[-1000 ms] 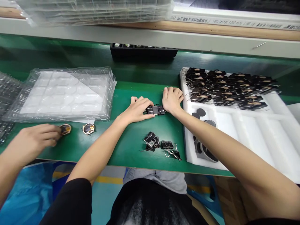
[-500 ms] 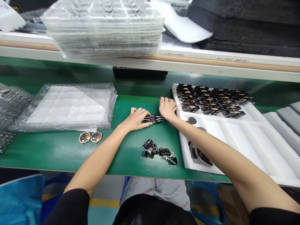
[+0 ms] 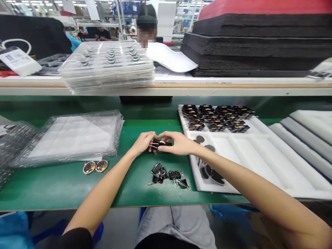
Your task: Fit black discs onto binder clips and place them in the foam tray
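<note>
My left hand (image 3: 141, 143) closes its fingers on the left end of a small round piece clamped by black binder clips (image 3: 157, 144). From the other side my right hand (image 3: 179, 142) grips the same clipped piece, thumb in front; its far side is hidden by fingers. Nearer me on the green table lie several loose black binder clips (image 3: 175, 174) with silver wire handles. To the right, a white foam tray (image 3: 249, 145) carries rows of clipped pieces (image 3: 215, 117) at its back and dark round discs (image 3: 211, 173) at its near left.
Two gold-rimmed round pieces (image 3: 95, 166) lie left of my left forearm. Behind them are clear plastic trays (image 3: 70, 136). A shelf (image 3: 181, 90) crosses above the table, bearing stacked plastic trays (image 3: 109, 69) and black foam sheets (image 3: 233, 52). Another person (image 3: 146, 24) is beyond it.
My right hand has gone from beside the foam tray's edge onto the clipped piece. Both hands now hold it closer together. The camera view has tilted up, showing more beyond the shelf.
</note>
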`<act>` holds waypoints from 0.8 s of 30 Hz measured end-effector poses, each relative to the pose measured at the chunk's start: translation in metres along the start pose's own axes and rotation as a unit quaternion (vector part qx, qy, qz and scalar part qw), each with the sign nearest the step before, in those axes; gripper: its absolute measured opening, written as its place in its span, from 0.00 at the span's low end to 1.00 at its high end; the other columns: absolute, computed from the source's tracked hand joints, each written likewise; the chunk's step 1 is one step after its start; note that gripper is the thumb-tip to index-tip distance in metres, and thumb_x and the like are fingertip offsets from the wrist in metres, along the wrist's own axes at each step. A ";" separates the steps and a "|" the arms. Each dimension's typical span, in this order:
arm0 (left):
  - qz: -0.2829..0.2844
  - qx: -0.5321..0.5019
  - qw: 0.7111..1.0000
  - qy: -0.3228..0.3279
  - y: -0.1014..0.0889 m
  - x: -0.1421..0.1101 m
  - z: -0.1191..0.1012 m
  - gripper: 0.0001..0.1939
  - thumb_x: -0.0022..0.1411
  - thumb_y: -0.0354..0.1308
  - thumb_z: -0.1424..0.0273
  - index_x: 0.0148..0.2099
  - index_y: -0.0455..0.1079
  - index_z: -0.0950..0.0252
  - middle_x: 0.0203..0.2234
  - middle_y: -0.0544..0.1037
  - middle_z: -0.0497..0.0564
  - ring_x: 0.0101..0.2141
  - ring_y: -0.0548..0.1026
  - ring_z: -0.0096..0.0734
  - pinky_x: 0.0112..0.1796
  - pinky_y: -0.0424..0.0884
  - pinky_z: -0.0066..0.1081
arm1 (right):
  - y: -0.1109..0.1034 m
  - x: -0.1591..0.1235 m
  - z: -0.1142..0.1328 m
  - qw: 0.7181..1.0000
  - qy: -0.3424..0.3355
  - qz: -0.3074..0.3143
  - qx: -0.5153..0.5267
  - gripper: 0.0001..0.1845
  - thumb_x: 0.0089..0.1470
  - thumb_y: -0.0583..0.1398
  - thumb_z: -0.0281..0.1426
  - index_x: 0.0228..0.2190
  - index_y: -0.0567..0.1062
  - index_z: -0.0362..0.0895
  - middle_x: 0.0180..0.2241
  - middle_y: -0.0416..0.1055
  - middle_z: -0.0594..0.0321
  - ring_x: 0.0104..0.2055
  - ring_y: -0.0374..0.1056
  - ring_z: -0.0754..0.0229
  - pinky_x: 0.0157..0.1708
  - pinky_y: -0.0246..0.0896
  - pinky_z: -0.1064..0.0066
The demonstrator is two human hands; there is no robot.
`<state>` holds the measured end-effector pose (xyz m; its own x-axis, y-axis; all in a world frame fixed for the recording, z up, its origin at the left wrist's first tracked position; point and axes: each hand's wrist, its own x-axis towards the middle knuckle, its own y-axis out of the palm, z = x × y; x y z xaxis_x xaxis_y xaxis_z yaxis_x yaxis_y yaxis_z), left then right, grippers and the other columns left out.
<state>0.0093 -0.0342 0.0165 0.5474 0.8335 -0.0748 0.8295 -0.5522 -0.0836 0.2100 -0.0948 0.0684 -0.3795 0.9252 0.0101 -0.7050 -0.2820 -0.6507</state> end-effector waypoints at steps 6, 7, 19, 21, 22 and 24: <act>0.060 -0.036 0.997 -0.012 0.014 -0.005 -0.002 0.41 0.63 0.42 0.31 0.46 0.70 0.66 0.23 0.80 0.53 0.20 0.76 0.35 0.22 0.68 0.30 | -0.007 -0.028 0.011 0.998 0.035 -0.032 -0.046 0.15 0.57 0.65 0.31 0.47 0.80 0.46 0.39 0.82 0.60 0.40 0.77 0.53 0.40 0.66 0.66; 0.063 -0.039 0.997 0.000 0.014 -0.004 -0.002 0.42 0.64 0.40 0.31 0.49 0.69 0.66 0.24 0.80 0.52 0.21 0.76 0.33 0.25 0.69 0.30 | -0.016 -0.036 0.010 0.997 0.029 -0.049 -0.044 0.14 0.57 0.65 0.30 0.46 0.80 0.46 0.39 0.82 0.60 0.41 0.77 0.53 0.41 0.66 0.66; -0.074 0.043 0.996 -0.005 0.015 0.004 -0.004 0.34 0.62 0.57 0.38 0.47 0.71 0.66 0.26 0.77 0.51 0.24 0.71 0.32 0.28 0.68 0.32 | -0.278 -0.172 -0.132 0.899 0.245 -0.244 -0.269 0.09 0.48 0.66 0.33 0.36 0.78 0.47 0.38 0.81 0.59 0.45 0.76 0.50 0.49 0.68 0.61; -0.080 0.064 0.995 -0.012 0.016 0.006 -0.004 0.33 0.62 0.57 0.38 0.46 0.72 0.66 0.26 0.77 0.51 0.24 0.71 0.32 0.26 0.67 0.32 | -0.306 -0.173 -0.166 0.874 0.289 -0.243 -0.306 0.10 0.48 0.66 0.32 0.36 0.79 0.47 0.37 0.82 0.59 0.45 0.77 0.49 0.49 0.68 0.62; -0.083 0.072 0.994 -0.014 0.016 0.006 -0.003 0.33 0.62 0.57 0.38 0.46 0.73 0.65 0.26 0.77 0.51 0.24 0.71 0.32 0.26 0.67 0.32 | -0.316 -0.171 -0.182 0.868 0.301 -0.234 -0.316 0.10 0.47 0.67 0.31 0.36 0.80 0.47 0.37 0.82 0.59 0.45 0.77 0.49 0.49 0.67 0.62; -0.092 0.082 0.992 -0.015 0.015 0.007 -0.001 0.33 0.61 0.57 0.38 0.45 0.73 0.65 0.26 0.77 0.51 0.23 0.71 0.32 0.25 0.67 0.32 | -0.328 -0.165 -0.209 0.869 0.309 -0.209 -0.324 0.11 0.47 0.67 0.30 0.36 0.81 0.47 0.37 0.82 0.59 0.44 0.77 0.50 0.49 0.67 0.63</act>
<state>0.0263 -0.0366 0.0161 0.3834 0.9207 -0.0736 0.8841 -0.3888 -0.2591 0.6294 -0.1015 0.1211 0.3650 0.9284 0.0690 -0.1431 0.1292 -0.9812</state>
